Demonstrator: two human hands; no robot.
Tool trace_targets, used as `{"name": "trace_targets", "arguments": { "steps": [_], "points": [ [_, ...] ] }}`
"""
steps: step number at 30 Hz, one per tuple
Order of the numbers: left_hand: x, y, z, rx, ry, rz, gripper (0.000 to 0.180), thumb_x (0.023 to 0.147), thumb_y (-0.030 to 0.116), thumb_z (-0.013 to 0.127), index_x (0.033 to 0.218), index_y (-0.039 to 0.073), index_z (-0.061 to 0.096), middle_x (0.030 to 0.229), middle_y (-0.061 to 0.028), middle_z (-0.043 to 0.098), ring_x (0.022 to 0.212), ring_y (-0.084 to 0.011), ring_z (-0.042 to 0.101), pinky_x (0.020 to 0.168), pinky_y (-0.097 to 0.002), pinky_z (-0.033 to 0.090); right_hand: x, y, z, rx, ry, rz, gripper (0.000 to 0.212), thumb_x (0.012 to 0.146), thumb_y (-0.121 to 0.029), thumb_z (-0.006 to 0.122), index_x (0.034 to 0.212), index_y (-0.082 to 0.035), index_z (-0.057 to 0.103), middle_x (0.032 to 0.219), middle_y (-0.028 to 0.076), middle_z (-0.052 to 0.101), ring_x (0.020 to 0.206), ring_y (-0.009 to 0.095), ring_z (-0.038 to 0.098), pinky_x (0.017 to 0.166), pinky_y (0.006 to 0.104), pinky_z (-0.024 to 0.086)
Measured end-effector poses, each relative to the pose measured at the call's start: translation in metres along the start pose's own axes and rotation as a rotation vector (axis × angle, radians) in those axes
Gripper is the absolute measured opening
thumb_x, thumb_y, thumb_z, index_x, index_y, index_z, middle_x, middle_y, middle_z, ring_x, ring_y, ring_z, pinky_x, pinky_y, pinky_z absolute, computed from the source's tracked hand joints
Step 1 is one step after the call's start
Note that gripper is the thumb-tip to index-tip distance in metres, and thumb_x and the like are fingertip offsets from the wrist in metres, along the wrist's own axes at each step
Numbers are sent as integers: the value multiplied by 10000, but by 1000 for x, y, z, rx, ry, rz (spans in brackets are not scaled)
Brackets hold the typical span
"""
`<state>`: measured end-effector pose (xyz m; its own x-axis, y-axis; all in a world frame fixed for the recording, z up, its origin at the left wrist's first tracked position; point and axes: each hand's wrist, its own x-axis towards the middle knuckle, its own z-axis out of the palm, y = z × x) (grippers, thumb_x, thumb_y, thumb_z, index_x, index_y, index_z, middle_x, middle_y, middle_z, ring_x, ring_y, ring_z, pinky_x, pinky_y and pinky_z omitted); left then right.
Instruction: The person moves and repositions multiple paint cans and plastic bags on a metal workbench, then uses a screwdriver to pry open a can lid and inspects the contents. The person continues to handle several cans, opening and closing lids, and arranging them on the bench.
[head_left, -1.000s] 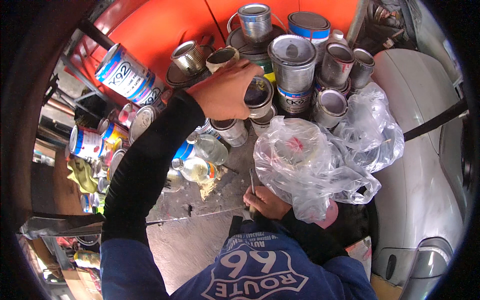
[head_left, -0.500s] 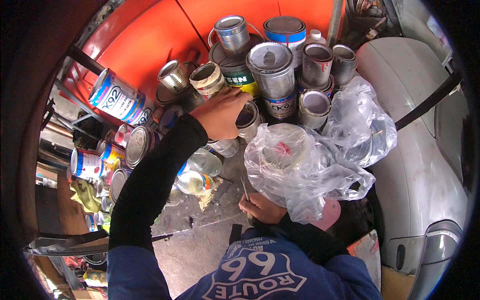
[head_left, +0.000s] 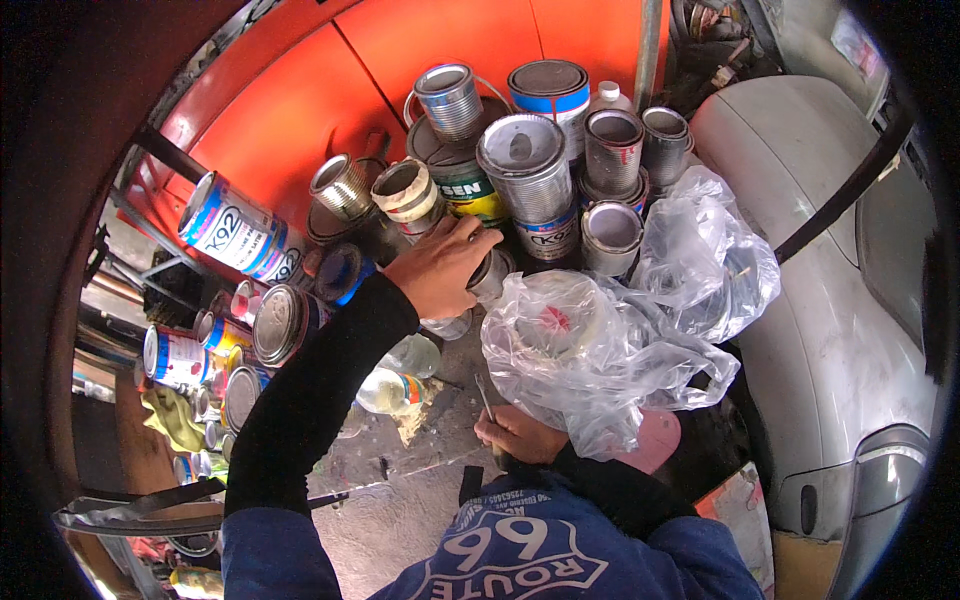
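Observation:
My left hand (head_left: pixel 440 265) reaches across the cluster of cans, its fingers curved around the rim of a small metal can (head_left: pixel 492 276) that it partly hides. Just behind those fingers stands a can with a tape-wrapped rim (head_left: pixel 405 192). Nearer to me, my right hand (head_left: pixel 523 435) is closed around a slim metal tool (head_left: pixel 484 393). The tool's thin shaft points up and away; its lower end is mostly covered by the fist, so its exact kind is unclear. A clear plastic bag (head_left: pixel 610 375) is draped over a round container right beside both hands.
Stacked paint cans (head_left: pixel 522 160) fill the far side against an orange panel (head_left: pixel 440 40). More paint cans (head_left: pixel 285 322) crowd the left, near a clear bottle (head_left: pixel 385 390). A second plastic bag (head_left: pixel 710 260) and a grey car bumper-like part (head_left: pixel 830 300) lie to the right.
My left hand has shifted slightly right and its fingers have bent more over the small can. The whole view has moved a little; my right hand keeps its hold on the slim tool.

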<state>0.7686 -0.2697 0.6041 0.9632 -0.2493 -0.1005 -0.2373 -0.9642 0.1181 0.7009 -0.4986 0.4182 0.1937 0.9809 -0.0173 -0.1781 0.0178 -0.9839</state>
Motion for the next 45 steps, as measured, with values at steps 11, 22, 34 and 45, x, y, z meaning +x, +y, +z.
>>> {"name": "trace_targets", "arguments": {
  "steps": [11,22,34,45],
  "points": [
    [16,-4,11,190,80,-18,821,663,137,813,1396,-19,476,1287,-195,515,1255,-369,482,1106,-445,400,0,-3,1,-43,21,-26,370,1092,-347,476,893,-43,543,700,22,484,656,153,450,606,346,393],
    [22,0,7,49,55,-18,872,679,156,816,1435,-26,421,1374,-228,482,1317,-392,473,1131,-436,400,0,-5,1,-54,40,-50,353,1093,-319,481,872,-47,523,710,20,475,657,150,439,607,348,388],
    [7,23,31,238,278,-106,930,696,232,869,1452,-47,405,1380,-228,484,1270,-402,493,1104,-473,417,1,-3,0,-35,19,61,317,1085,-291,512,892,-41,534,684,27,454,643,154,440,589,356,381],
    [20,8,21,-6,235,-96,902,689,212,857,1435,-37,416,1469,-253,423,1330,-434,461,1154,-479,377,1,-1,0,-83,51,-27,337,1080,-307,520,886,-32,539,722,47,485,664,161,455,606,357,400]
  ]
}}
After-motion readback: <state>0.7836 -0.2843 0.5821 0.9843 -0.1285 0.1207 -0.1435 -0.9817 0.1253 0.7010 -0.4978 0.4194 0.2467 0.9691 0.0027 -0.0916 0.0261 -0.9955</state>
